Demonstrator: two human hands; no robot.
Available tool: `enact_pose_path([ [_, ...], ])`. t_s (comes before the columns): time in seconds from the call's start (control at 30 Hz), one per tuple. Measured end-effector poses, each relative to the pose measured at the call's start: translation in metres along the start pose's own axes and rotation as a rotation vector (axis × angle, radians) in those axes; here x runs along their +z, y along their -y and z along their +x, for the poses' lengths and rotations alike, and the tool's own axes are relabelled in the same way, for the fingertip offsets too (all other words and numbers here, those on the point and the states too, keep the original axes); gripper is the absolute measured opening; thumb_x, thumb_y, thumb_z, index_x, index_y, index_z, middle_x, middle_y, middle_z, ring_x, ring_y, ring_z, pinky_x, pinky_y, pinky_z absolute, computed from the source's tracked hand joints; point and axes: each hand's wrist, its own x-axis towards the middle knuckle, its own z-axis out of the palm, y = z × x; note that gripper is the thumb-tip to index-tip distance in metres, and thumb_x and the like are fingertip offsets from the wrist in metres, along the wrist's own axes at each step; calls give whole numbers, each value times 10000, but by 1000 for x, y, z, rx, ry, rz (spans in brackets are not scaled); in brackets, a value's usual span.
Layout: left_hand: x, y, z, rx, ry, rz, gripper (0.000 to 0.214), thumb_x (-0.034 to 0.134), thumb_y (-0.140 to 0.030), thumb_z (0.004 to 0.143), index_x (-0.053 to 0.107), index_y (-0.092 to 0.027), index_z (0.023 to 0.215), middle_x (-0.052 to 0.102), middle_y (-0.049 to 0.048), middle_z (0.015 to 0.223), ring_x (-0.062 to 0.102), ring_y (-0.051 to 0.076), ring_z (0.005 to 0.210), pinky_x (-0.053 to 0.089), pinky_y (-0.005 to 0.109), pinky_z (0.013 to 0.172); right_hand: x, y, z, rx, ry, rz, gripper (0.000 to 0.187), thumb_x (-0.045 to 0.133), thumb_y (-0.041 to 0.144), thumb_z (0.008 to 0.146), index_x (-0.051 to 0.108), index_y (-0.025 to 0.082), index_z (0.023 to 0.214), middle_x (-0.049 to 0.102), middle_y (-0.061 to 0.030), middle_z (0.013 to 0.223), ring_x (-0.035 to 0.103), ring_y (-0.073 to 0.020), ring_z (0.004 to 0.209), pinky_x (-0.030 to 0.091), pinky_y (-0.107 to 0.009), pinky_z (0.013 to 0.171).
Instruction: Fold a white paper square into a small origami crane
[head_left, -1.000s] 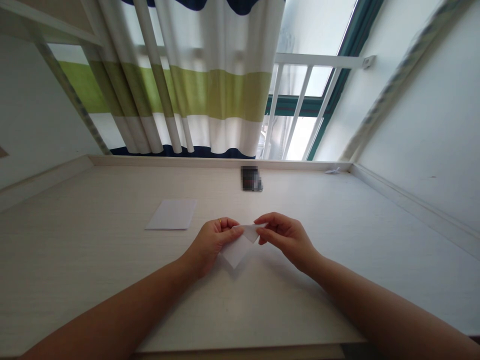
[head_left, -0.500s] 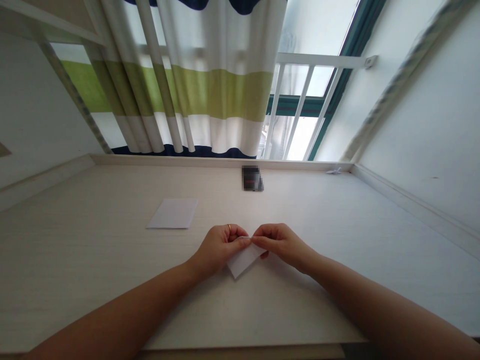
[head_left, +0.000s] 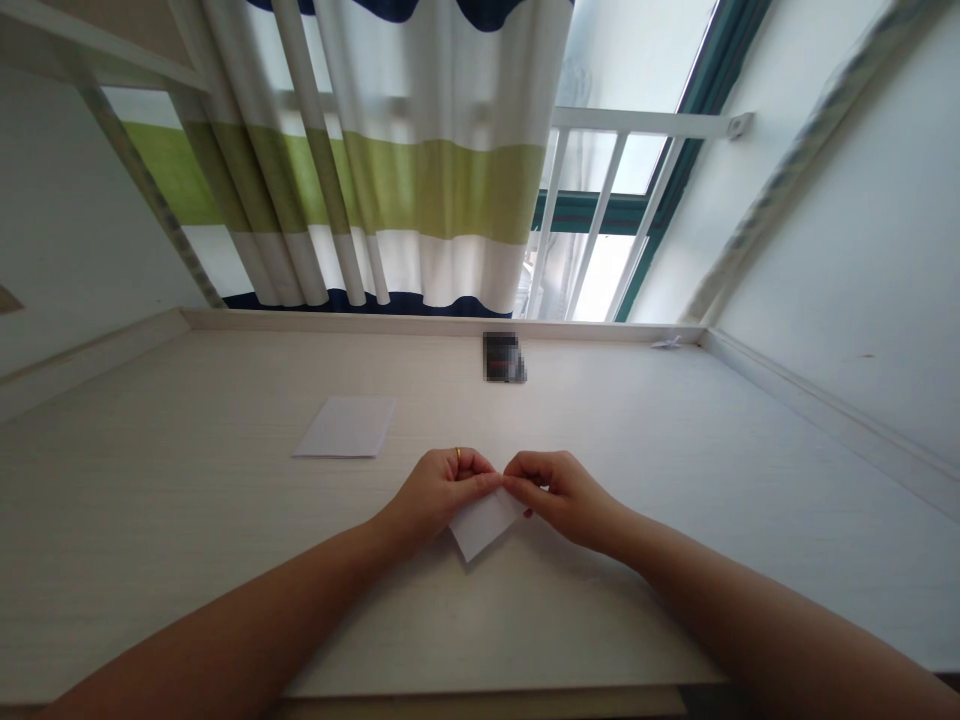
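Note:
A small piece of white paper (head_left: 484, 522) is held between my two hands, tilted so one corner points down toward me. My left hand (head_left: 448, 492), with a gold ring on one finger, pinches its upper edge between thumb and fingers. From the other side my right hand (head_left: 561, 492) pinches the same edge, its thumb tip meeting the left thumb tip. The fingers hide the paper's top, so I cannot tell how it is folded there. Beyond my left hand, a stack or sheet of white paper (head_left: 346, 427) lies flat on the table.
The pale wooden table (head_left: 187, 520) has a raised rim at the back and sides. A blurred dark object (head_left: 502, 357) sits near the back rim. A small white scrap (head_left: 667, 342) lies in the far right corner. A striped curtain (head_left: 442, 190) and white railing (head_left: 652, 122) stand behind.
The paper's lower corner has shifted slightly down and left. My right hand's fingers have moved a little, while both hands keep their pinch.

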Motion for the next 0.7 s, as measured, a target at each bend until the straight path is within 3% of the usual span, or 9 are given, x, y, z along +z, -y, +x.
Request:
enact_pose_path([
  [0.53, -2, -11, -1, -9, -96, -86, 222, 689, -288, 540, 563, -119, 610, 548, -31, 497, 441, 64, 414, 312, 186, 415, -15, 5, 0, 113, 30, 252, 150, 502, 225, 708, 558, 135, 601, 518, 15, 500, 448, -79, 459, 366, -210, 469],
  [0.63, -12, -12, 0, -17, -130, -97, 212, 692, -278, 537, 563, -126, 611, 553, -34, 489, 447, 67, 407, 315, 189, 413, -21, 5, 0, 125, -4, 283, 141, 510, 212, 689, 560, 136, 582, 511, 18, 477, 438, -79, 441, 354, -213, 452],
  [0.7, -22, -13, 3, 1, -216, -112, 212, 696, -273, 531, 561, -129, 608, 549, -40, 476, 451, 68, 402, 315, 186, 410, -28, 3, 0, 112, -74, 318, 137, 516, 201, 674, 549, 138, 557, 494, 24, 455, 429, -80, 429, 341, -212, 436],
])
